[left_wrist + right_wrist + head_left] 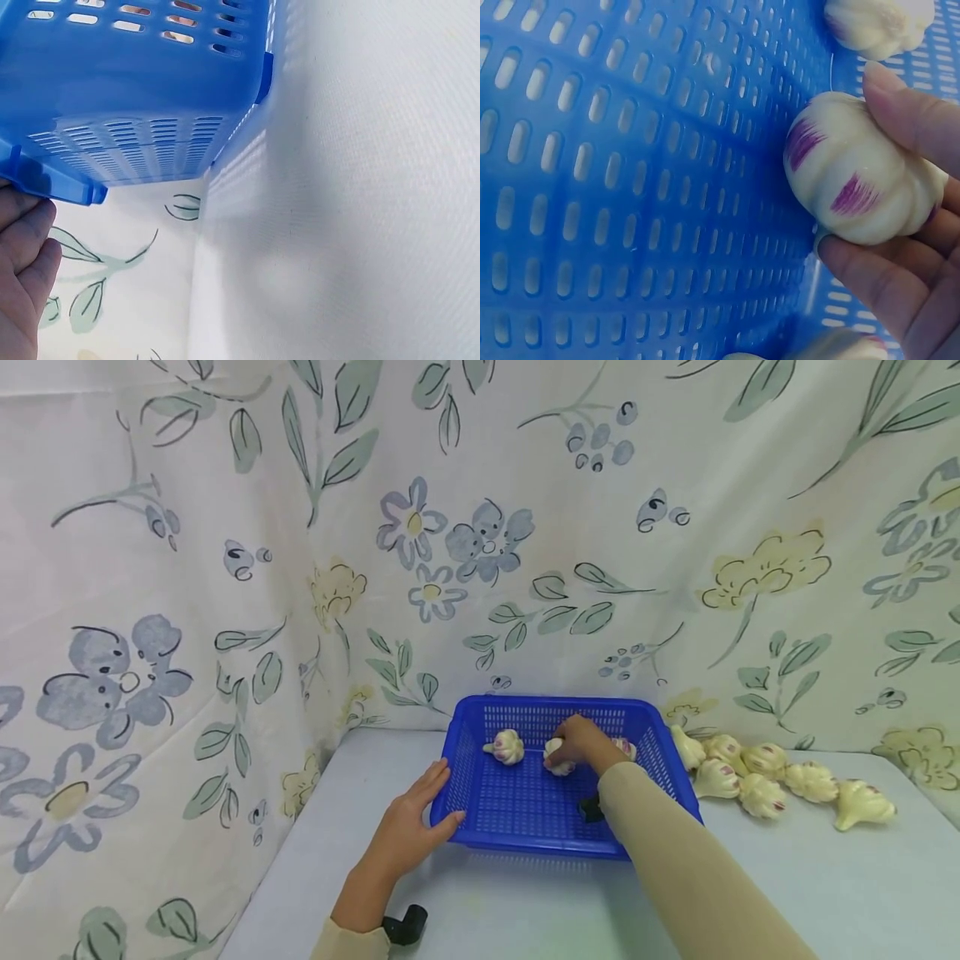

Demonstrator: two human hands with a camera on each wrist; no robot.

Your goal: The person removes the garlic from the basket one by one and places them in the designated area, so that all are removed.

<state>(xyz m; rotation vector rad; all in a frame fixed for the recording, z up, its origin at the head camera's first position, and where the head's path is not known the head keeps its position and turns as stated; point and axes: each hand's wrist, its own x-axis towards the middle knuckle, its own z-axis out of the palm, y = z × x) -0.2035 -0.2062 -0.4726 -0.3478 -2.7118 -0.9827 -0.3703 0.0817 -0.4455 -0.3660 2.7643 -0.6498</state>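
A blue plastic basket [517,839] with slotted walls stands on the white table. Inside it, my right hand [588,743] pinches a white garlic bulb [855,172] with purple streaks, thumb on one side and fingers on the other. One garlic bulb [507,747] lies to the left of that hand in the basket, and another garlic bulb [624,748] is partly hidden behind the hand on the right. My left hand [408,822] rests against the basket's left rim, fingers extended along the outside and thumb at the near corner. Its fingertips touch the rim in the left wrist view.
Several garlic bulbs [761,795] lie in a cluster on the table right of the basket. A floral curtain [525,527] hangs behind and to the left of the white table [810,877]. A black wrist mount [405,925] sits at the left wrist.
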